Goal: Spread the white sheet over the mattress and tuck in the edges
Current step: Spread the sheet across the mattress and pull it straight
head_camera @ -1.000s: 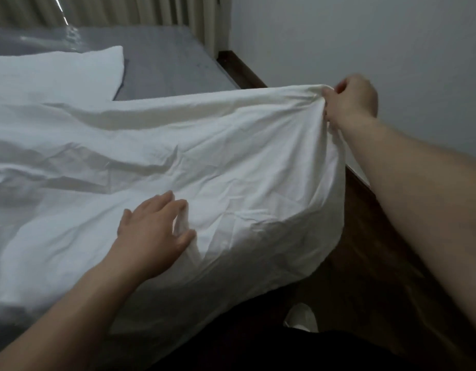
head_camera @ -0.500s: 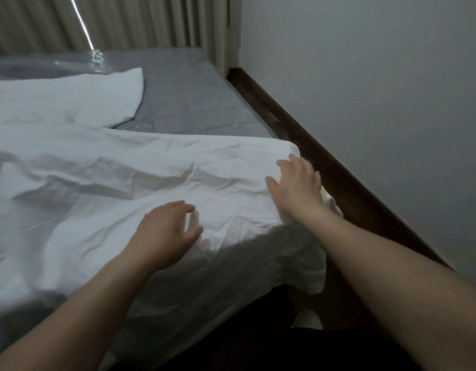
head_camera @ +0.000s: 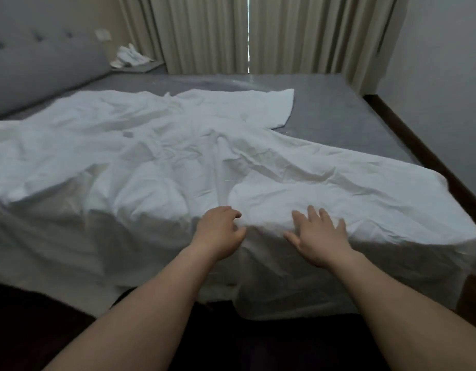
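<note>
The white sheet (head_camera: 156, 156) lies crumpled over the near part of the grey mattress (head_camera: 338, 108) and hangs down its near edge. A folded-back corner of the sheet lies further back, so the mattress's far and right parts stay bare. My left hand (head_camera: 218, 231) rests on the sheet at the near edge with fingers loosely curled; whether it pinches the cloth is unclear. My right hand (head_camera: 316, 234) lies flat on the sheet beside it, fingers spread and straight.
A grey padded headboard (head_camera: 31, 62) runs along the left. Beige curtains (head_camera: 258, 33) hang behind the bed. A small shelf with white cloths (head_camera: 132, 57) stands in the far left corner. A dark wooden skirting (head_camera: 424, 151) lines the right wall.
My right hand let go of the sheet's raised corner, came down and now lies flat near the left hand. The view has swung left and up, so the whole bed shows.
</note>
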A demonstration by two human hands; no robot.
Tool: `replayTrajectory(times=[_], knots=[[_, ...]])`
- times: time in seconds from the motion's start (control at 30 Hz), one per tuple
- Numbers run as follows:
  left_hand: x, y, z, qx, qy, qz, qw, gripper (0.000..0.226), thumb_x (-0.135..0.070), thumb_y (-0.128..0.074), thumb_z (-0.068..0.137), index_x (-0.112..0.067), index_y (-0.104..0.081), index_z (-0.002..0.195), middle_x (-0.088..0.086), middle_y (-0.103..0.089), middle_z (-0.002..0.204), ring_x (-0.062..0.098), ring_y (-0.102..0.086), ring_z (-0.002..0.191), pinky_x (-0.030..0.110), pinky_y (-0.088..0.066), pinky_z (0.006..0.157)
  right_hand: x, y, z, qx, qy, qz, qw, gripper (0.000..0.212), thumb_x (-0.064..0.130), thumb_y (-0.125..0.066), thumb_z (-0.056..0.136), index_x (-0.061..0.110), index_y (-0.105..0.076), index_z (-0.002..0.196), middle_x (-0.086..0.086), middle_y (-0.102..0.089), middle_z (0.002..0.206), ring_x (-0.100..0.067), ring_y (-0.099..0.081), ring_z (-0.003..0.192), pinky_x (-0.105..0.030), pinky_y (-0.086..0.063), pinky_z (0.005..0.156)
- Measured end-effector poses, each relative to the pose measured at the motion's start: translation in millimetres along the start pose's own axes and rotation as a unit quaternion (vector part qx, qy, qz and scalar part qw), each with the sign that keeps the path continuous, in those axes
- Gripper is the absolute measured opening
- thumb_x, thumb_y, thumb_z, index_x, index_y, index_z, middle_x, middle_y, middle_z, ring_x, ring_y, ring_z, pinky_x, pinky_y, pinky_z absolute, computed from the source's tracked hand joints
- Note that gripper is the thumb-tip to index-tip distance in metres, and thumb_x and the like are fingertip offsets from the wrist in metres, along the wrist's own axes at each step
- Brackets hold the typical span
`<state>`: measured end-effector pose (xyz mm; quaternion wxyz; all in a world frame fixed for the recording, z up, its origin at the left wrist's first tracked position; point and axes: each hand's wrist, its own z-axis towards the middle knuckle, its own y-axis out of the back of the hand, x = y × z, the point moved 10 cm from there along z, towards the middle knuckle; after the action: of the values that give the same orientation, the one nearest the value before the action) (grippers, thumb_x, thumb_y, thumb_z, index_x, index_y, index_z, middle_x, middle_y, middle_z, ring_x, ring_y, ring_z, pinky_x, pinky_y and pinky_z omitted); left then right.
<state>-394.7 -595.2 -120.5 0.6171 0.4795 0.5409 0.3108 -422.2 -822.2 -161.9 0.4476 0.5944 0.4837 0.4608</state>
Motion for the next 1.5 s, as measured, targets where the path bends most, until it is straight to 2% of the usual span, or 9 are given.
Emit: replayTrajectory(times=[0.17,0.27,0.4,0.57,0.83,1.13,1.27,1.37,1.5], knots=[[97,33,-41,-0.001,0.127,-0.058,0.99,0.05,-0.041,-0.062,0.095,-0.017,-0.062,0.138,0.007,-0.06,0.143,0.027,-0.054,0.132,0.032,-0.042,0.106,17,2,4,0.008,-0.077,0.004,0.997,0.076,0.076,-0.019,0.096,0.035,-0.015,0.16,-0.011,-0.006,0.172,-0.033,-0.006,0.158,-0.07,-0.013,0.117],[107,41,-51,0.002,0.144,-0.095,0.985,0.04,-0.038,-0.061,0.095,-0.018,-0.068,0.13,0.005,-0.065,0.136,0.025,-0.059,0.125,0.03,-0.046,0.099,-3,1,1,-0.003,-0.13,0.038,0.991,0.073,0.073,-0.022,0.096,0.032,-0.028,0.156,-0.012,-0.017,0.169,-0.034,-0.014,0.155,-0.069,-0.016,0.116],[129,59,-74,-0.016,0.16,-0.125,0.979,0.026,-0.033,-0.062,0.092,-0.015,-0.076,0.105,0.005,-0.075,0.109,0.024,-0.068,0.103,0.032,-0.054,0.088,14,22,4,-0.09,-0.108,0.071,0.988,0.058,0.06,-0.032,0.1,0.022,-0.055,0.137,-0.012,-0.051,0.144,-0.039,-0.045,0.132,-0.067,-0.033,0.11],[123,61,-73,-0.032,0.148,-0.154,0.976,0.021,-0.034,-0.064,0.092,-0.019,-0.074,0.103,0.002,-0.074,0.107,0.021,-0.067,0.098,0.029,-0.051,0.082,16,36,-6,-0.15,-0.071,0.106,0.98,0.058,0.054,-0.045,0.099,0.015,-0.06,0.139,-0.013,-0.06,0.141,-0.039,-0.056,0.127,-0.055,-0.047,0.105],[30,30,-49,-0.021,0.038,-0.128,0.991,0.032,-0.033,-0.062,0.095,-0.021,-0.066,0.125,-0.003,-0.07,0.116,0.02,-0.064,0.11,0.032,-0.049,0.095,-56,49,-61,-0.178,-0.106,0.165,0.964,0.052,0.048,-0.052,0.1,0.013,-0.06,0.139,-0.011,-0.059,0.143,-0.035,-0.051,0.133,-0.05,-0.041,0.113],[-104,-27,-46,0.047,-0.119,-0.081,0.989,0.047,-0.036,-0.06,0.099,-0.023,-0.054,0.143,-0.005,-0.063,0.132,0.014,-0.059,0.121,0.033,-0.049,0.101,-152,66,-133,-0.218,-0.186,0.234,0.929,0.044,0.043,-0.054,0.1,0.019,-0.06,0.136,-0.011,-0.058,0.137,-0.03,-0.055,0.124,-0.049,-0.047,0.106],[-162,-45,-19,0.055,-0.187,-0.063,0.979,0.047,-0.035,-0.06,0.098,-0.023,-0.055,0.144,-0.003,-0.061,0.137,0.015,-0.056,0.127,0.034,-0.045,0.108,-179,60,-119,-0.236,-0.208,0.283,0.906,0.038,0.038,-0.053,0.103,0.017,-0.061,0.134,-0.009,-0.06,0.131,-0.025,-0.061,0.113,-0.04,-0.052,0.096],[-192,-52,22,0.046,-0.205,-0.056,0.976,0.047,-0.034,-0.059,0.098,-0.024,-0.056,0.143,-0.003,-0.059,0.142,0.017,-0.051,0.133,0.037,-0.042,0.113,-192,53,-85,-0.243,-0.202,0.316,0.895,0.032,0.035,-0.053,0.104,0.018,-0.062,0.129,-0.005,-0.06,0.128,-0.016,-0.057,0.107,-0.031,-0.047,0.09],[-230,-59,102,0.032,-0.211,-0.035,0.976,0.044,-0.038,-0.058,0.096,-0.029,-0.058,0.139,-0.005,-0.058,0.142,0.021,-0.047,0.135,0.041,-0.042,0.112,-202,73,-11,-0.249,-0.15,0.333,0.897,0.028,0.037,-0.053,0.104,0.022,-0.062,0.127,0.006,-0.058,0.124,-0.01,-0.056,0.109,-0.028,-0.049,0.093]])
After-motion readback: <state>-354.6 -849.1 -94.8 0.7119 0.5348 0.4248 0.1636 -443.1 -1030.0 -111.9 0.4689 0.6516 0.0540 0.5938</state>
